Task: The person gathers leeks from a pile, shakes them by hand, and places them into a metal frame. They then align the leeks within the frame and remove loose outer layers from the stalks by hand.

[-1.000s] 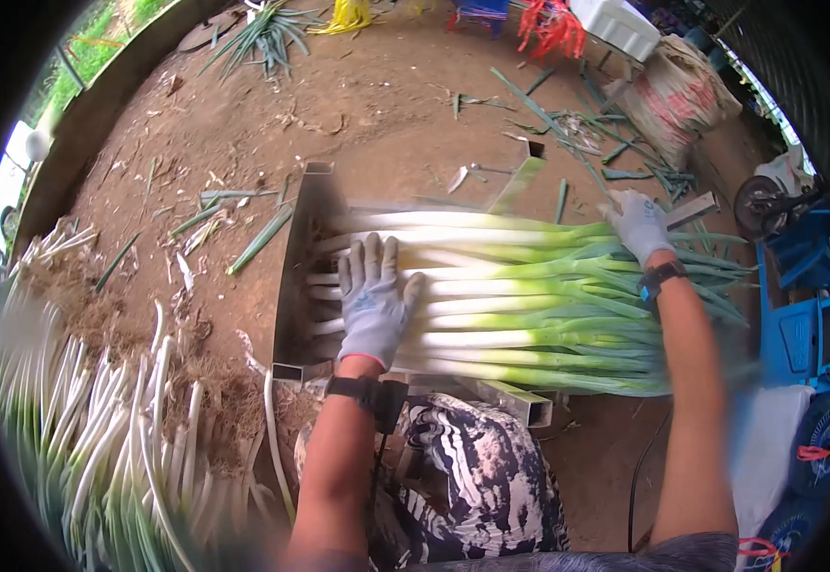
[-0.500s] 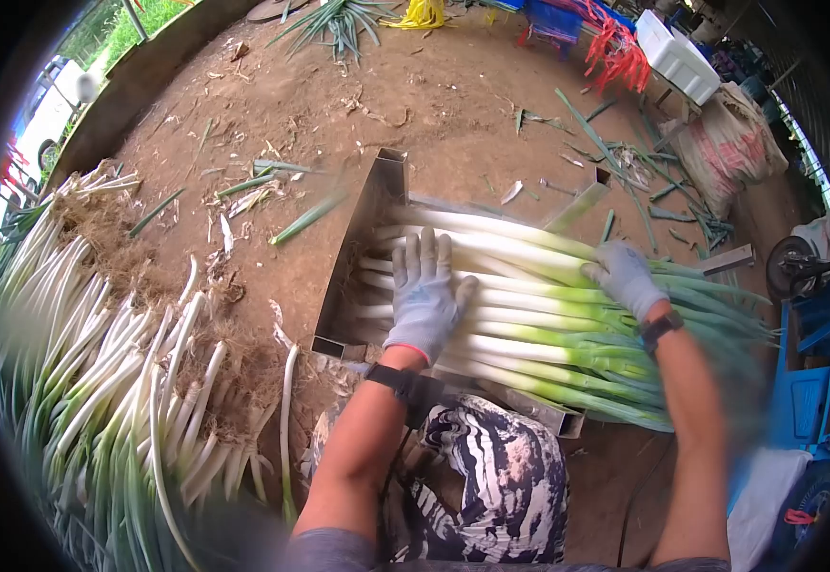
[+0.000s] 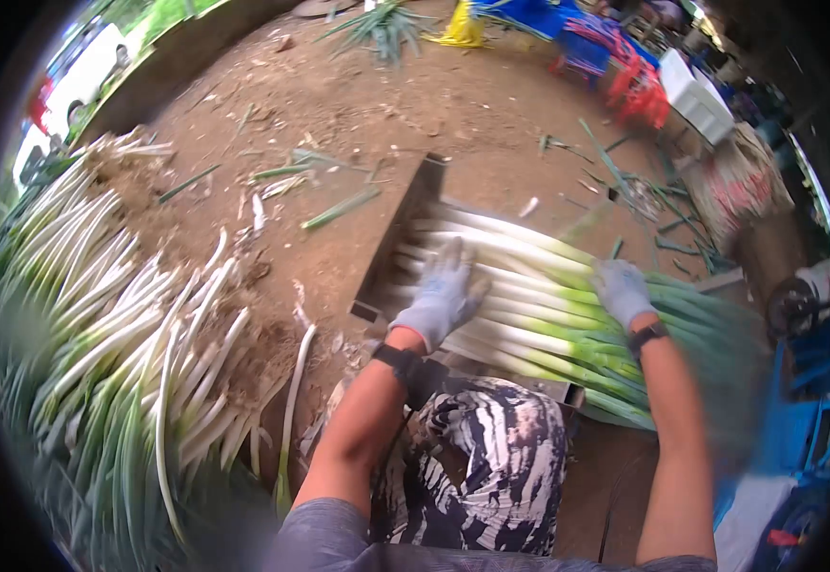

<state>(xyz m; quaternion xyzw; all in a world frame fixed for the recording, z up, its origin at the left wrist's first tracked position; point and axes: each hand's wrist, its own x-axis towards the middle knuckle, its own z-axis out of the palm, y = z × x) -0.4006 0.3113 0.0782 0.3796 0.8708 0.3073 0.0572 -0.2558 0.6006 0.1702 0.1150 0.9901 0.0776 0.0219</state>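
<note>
While both gloved hands press flat on the leek bundle [image 3: 529, 315] at frame centre-right, left hand [image 3: 442, 296] lies spread over the white stalk ends & right hand [image 3: 622, 291] over the green part, fingers open, gripping nothing. Bundle lies in a metal trough [image 3: 398, 238], root ends twd its end plate. Loose leek pile [image 3: 110, 315] fills frame left on the dirt, well apart.

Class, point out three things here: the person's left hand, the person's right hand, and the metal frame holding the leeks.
left hand [image 3: 442, 297], head view, back of glove.
right hand [image 3: 622, 291], head view, back of glove.
metal frame [image 3: 404, 229], head view, upright end plate.
</note>
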